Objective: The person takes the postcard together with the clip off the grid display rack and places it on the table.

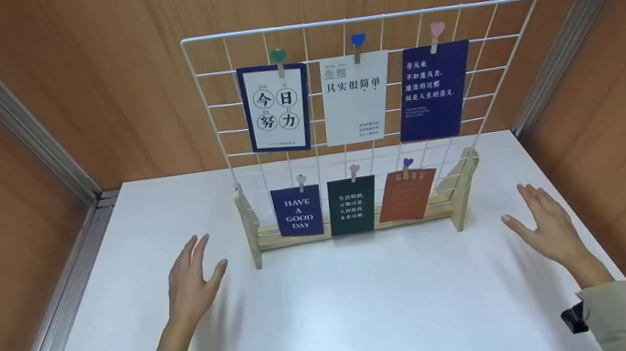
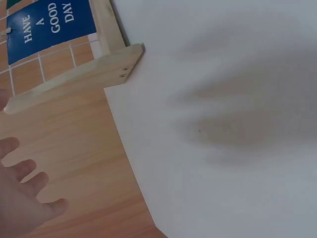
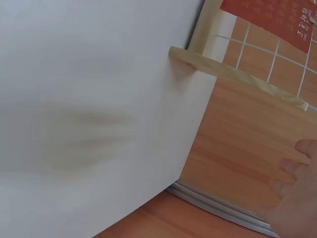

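Hovering with fingers spread, gripping nothing: left hand (image 1: pixel 191 286) and right hand (image 1: pixel 547 226), flanking wire grid card stand (image 1: pixel 371 128) upright mid-desk (image 1: pixel 336 322), long axis left-right, roughly equidistant.

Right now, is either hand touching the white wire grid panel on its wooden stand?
No, the left hand and the right hand hover open over the white table, beside the white wire grid panel.
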Tool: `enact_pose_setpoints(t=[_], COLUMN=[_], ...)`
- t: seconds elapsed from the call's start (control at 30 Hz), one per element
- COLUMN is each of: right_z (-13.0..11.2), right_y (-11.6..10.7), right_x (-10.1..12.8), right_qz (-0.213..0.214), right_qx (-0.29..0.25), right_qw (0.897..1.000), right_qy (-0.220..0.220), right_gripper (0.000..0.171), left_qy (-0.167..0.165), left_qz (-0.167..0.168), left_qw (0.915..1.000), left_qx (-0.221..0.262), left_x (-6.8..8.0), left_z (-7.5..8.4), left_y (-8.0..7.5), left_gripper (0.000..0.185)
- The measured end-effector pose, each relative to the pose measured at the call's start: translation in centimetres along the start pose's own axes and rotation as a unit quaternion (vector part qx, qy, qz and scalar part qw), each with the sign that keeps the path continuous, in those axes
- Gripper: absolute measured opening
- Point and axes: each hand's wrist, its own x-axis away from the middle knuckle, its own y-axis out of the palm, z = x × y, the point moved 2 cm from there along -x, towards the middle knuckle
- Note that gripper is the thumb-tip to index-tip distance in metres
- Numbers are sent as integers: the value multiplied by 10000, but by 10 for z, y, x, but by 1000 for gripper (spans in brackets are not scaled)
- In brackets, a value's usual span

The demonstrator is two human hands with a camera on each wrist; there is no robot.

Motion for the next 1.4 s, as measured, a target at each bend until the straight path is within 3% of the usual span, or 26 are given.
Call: enact_pose_setpoints(t=[0.13, 0.3, 0.47, 0.63, 0.7, 0.8, 0.87, 0.97, 1.13, 1.4], right_z=[-5, -12, -22, -34, -40, -48, -53, -60, -71, -89], right_y=[-4, -9, -13, -19, -21, -22, -23, -24, -27, -32], right_x=[-3, -6, -9, -10, -11, -13, -14, -16, -21, -32], right_qz=[55, 36, 167, 318, 400, 513, 565, 609, 553, 362], right_qx=[-770, -1691, -2689, -3737, -4146, -4595, -4672, -4807, -4945, -5087], right_qw=[9967, 9822, 9567, 9228, 9061, 8847, 8806, 8733, 8663, 8596], right_qy=[237, 813, 1102, 884, 735, 592, 553, 510, 433, 327], right_gripper=[69, 62, 56, 50, 46, 44, 43, 41, 40, 36], left_qy=[-379, -792, -1021, -718, -713, -884, -1025, -1111, -1214, -1020], left_qz=[-30, -161, -224, -80, -73, -162, -317, -489, -637, -696], left_qw=[9926, 9683, 9446, 9178, 9126, 9147, 9177, 9149, 9108, 9190], left_qx=[1154, 2364, 3112, 3905, 4025, 3940, 3826, 3850, 3894, 3745], left_x=[-4, -7, -11, -16, -16, -14, -13, -13, -17, -22], left_z=[9, 18, 21, -2, 1, 25, 44, 59, 65, 68], left_y=[-5, -10, -8, 14, 13, -3, -17, -27, -28, -27], left_gripper=[52, 51, 52, 45, 43, 42, 41, 39, 41, 41])
